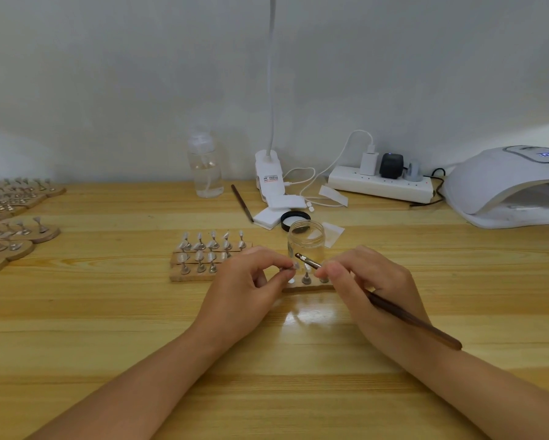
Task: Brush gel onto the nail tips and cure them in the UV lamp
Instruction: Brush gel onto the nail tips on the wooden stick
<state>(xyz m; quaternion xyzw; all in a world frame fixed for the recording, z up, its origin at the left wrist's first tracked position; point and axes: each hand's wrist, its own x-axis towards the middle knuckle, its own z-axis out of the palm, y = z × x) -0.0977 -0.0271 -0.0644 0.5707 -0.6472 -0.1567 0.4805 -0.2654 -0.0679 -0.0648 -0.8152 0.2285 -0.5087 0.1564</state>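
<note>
My left hand [251, 281] pinches a small clear nail tip [295, 266] on its stand, held over a wooden holder strip [304, 289]. My right hand [368, 281] grips a brown brush [403, 315], its bristle end [300, 256] just above and right of the nail tip. An open clear gel jar [306, 241] stands right behind the hands. Wooden strips with several nail tips on metal stands [203, 252] lie to the left of the jar. The white UV lamp [504, 188] sits at the far right, its opening facing me.
A second brush [242, 203], white pads [273, 211] and the jar's black lid [293, 219] lie behind the jar. A clear pump bottle [205, 168], a clip lamp base [268, 173] and a power strip [381, 184] stand along the wall. More holder strips [16, 227] fill the left edge.
</note>
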